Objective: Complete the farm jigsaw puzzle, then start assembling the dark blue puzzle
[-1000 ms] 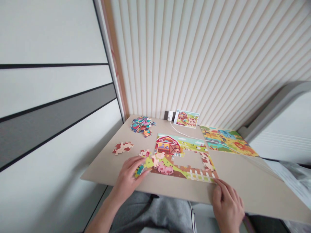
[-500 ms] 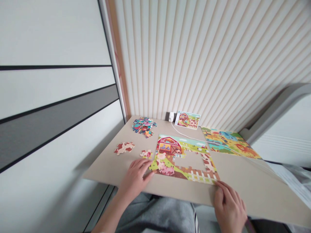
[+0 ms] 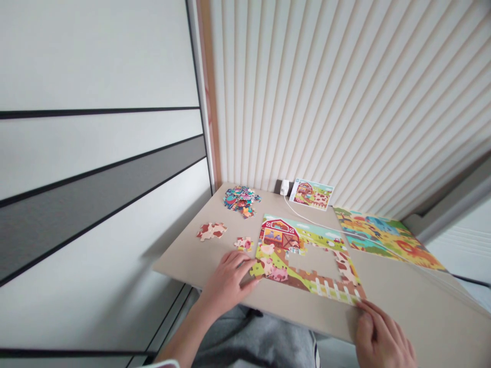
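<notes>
A partly assembled farm jigsaw puzzle (image 3: 326,292) lies on the table, with a gap right of its middle where the tabletop shows. At its lower left corner, my left hand (image 3: 230,282) has thumb and index finger around a green-edged puzzle piece (image 3: 256,268). Whether this piece is fully locked in is unclear. My right hand (image 3: 383,335) is curled, its fingertips on the puzzle's lower right corner. Just above my left hand sits a small loose cluster of pieces (image 3: 244,243) with a pink patch. Brown-and-cream joined pieces (image 3: 211,231) lie farther left.
A heap of colourful pieces (image 3: 241,199) sits at the back left. The farm picture card (image 3: 311,194) leans by a white charger (image 3: 284,187), whose cable crosses the table. An animal puzzle (image 3: 387,232) lies at the right. White panels stand left; a pleated wall stands behind.
The view has turned, so the table and everything on it appear farther right. Both hands keep their places at the puzzle's lower corners.
</notes>
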Demonstrator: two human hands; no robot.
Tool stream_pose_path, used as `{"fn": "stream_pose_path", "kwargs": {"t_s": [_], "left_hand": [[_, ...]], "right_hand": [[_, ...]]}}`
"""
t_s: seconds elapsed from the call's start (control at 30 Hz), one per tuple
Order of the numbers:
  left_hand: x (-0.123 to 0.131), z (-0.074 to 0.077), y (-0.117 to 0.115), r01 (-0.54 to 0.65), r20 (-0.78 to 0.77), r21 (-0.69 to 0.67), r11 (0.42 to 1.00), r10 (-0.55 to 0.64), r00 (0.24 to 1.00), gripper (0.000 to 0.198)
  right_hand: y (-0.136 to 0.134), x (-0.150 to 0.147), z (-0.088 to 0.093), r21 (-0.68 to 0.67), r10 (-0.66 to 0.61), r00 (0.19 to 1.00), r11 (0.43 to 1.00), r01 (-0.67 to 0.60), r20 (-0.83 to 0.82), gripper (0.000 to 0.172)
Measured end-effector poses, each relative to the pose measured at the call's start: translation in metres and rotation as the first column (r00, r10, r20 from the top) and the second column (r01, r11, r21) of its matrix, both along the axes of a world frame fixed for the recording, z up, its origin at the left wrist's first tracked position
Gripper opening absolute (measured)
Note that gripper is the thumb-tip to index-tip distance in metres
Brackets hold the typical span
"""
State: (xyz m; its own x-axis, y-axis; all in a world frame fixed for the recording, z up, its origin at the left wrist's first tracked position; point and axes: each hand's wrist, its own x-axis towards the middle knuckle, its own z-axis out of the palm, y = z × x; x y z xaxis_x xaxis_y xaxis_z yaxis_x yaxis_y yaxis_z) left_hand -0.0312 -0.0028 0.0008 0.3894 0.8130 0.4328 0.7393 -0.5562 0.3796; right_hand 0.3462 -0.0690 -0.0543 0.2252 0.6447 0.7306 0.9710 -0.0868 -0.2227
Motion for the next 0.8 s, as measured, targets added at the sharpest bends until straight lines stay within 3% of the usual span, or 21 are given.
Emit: {"fn": "stream_pose_path", "kwargs": {"t_s": [0.2, 0.5, 0.67, 0.8], "left_hand": [[0.000, 0.002, -0.001, 0.033, -0.007, -0.002, 0.999, -0.033, 0.999, 0.039], [-0.003, 0.002, -0.002, 0.033, 0.019, 0.038, 0.999, -0.033, 0.999, 0.046], [-0.035, -0.009, -0.006, -0.175, 0.069, 0.116, 0.978, 0.168, 0.983, 0.038], [-0.073, -0.020, -0.011, -0.258, 0.003, 0.114, 0.959, 0.259, 0.966, 0.049]], "right_hand": [[0.000, -0.006, 0.010, -0.009, 0.010, 1.000, 1.000, -0.010, -0.030, 0.037], [-0.001, 0.001, 0.000, -0.003, 0.011, 1.000, 1.000, -0.011, 0.014, 0.036], [-0.001, 0.003, -0.001, -0.037, -0.001, 1.000, 0.999, 0.001, 0.014, 0.035], [-0.001, 0.002, -0.001, -0.031, 0.010, 1.000, 0.999, -0.010, -0.006, 0.035]]}}
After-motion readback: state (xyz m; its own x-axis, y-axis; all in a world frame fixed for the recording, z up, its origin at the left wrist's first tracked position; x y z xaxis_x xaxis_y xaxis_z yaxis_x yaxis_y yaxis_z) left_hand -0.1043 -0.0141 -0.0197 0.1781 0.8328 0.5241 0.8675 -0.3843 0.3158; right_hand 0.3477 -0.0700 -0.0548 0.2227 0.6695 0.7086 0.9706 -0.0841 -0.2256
